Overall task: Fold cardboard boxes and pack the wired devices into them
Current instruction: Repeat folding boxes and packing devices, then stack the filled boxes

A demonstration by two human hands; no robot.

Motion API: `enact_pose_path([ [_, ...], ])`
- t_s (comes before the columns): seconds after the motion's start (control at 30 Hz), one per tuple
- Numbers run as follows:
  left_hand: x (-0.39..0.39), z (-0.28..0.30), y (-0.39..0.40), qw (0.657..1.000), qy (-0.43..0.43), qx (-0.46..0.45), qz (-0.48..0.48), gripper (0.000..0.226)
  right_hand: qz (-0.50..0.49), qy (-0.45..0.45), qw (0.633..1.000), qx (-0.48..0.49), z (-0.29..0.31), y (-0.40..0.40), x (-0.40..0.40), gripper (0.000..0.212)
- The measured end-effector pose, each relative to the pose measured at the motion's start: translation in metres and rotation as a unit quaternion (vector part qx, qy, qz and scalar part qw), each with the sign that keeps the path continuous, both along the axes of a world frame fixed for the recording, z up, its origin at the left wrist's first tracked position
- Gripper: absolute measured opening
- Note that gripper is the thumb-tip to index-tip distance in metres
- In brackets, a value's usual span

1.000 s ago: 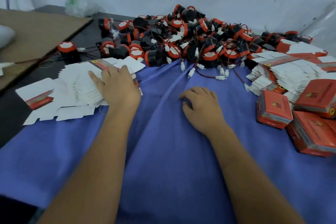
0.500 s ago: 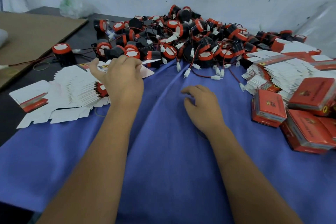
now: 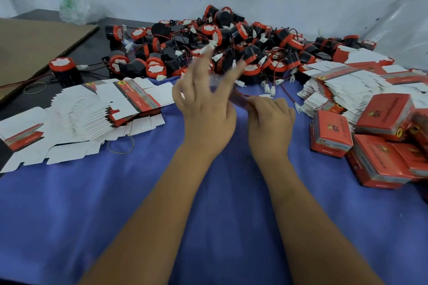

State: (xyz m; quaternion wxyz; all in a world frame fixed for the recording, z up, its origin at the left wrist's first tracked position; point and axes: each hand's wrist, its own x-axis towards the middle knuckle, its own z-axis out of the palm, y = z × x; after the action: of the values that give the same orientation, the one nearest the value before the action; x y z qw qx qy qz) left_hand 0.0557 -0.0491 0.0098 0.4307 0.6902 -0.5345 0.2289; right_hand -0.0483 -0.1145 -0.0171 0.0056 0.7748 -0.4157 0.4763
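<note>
Wired devices (image 3: 234,46), black bodies w/ red-and-white faces, lie in a big tangled heap at the far side of the blue cloth (image 3: 208,215), their red wires and white plugs spilling onto the cloth's far edge. 1 device (image 3: 62,69) stands apart to the left on the dark tabletop (image 3: 92,53), wire trailing off left.

Flat box blanks: 1 fanned stack (image 3: 92,109) on the left, white insides up w/ a red printed panel on top, half on the cloth and half on the dark top. A 2nd fanned stack (image 3: 347,90) on the right, just behind the folded red boxes (image 3: 382,141), which cluster at the right edge, touching each other.

Both hands meet mid-frame, just in front of the heap. Left hand (image 3: 206,109) is raised, fingers spread and blurred by motion; something reddish sits betw. its fingers and the other hand, prob. a flat blank, but too smeared to name. Whether the left hand pinches it, can't tell. Right hand (image 3: 271,118) sits lower and to the right, fingers curled down, tips against the same blurred piece.

Rubber band (image 3: 121,146) on the cloth just in front of the left stack; another (image 3: 34,88) on the dark top. Brown cardboard sheet (image 3: 34,46) far left. Crumpled plastic bag (image 3: 74,7) against the white wall.
</note>
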Motion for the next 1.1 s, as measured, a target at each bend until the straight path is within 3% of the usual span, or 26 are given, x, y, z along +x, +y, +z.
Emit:
enact_pose_path([
  [0.07,-0.009,0.007,-0.006,0.971,0.234,-0.04,-0.013,0.084,0.022,-0.082,0.989,0.124,0.001,-0.004,-0.006,0.017],
  [0.1,-0.009,0.011,-0.009,0.93,0.359,-0.068,-0.04,0.089,0.052,-0.133,0.974,0.174,0.002,-0.005,-0.009,0.017],
  [0.17,-0.006,0.014,-0.018,0.811,0.567,-0.088,-0.112,0.092,0.118,-0.237,0.932,0.249,0.005,-0.007,-0.014,0.015],
  [0.2,-0.005,0.012,-0.022,0.76,0.629,-0.085,-0.142,0.089,0.142,-0.271,0.908,0.285,0.006,-0.008,-0.015,0.016],
  [0.27,-0.003,0.008,-0.029,0.708,0.673,-0.092,-0.193,0.078,0.175,-0.293,0.879,0.334,0.006,-0.01,-0.015,0.019],
  [0.37,0.0,0.002,-0.035,0.699,0.662,-0.145,-0.229,0.055,0.202,-0.291,0.872,0.339,0.006,-0.008,-0.014,0.03],
  [0.5,0.0,-0.003,-0.034,0.733,0.622,-0.162,-0.223,0.019,0.257,-0.326,0.863,0.287,0.011,0.001,-0.01,0.033],
  [0.67,-0.008,-0.001,-0.032,0.742,0.613,-0.208,-0.177,0.019,0.323,-0.369,0.824,0.284,0.013,0.011,-0.005,0.028],
  [0.8,-0.007,0.001,-0.032,0.708,0.638,-0.265,-0.15,0.013,0.333,-0.355,0.833,0.264,0.01,0.017,0.003,0.026],
  [1.0,-0.005,-0.002,-0.027,0.704,0.622,-0.222,-0.261,0.038,0.365,-0.325,0.835,0.251,0.007,0.02,0.005,0.041],
  [1.1,-0.012,-0.001,-0.024,0.715,0.598,-0.19,-0.309,0.04,0.375,-0.342,0.815,0.279,0.008,0.018,0.005,0.05],
])
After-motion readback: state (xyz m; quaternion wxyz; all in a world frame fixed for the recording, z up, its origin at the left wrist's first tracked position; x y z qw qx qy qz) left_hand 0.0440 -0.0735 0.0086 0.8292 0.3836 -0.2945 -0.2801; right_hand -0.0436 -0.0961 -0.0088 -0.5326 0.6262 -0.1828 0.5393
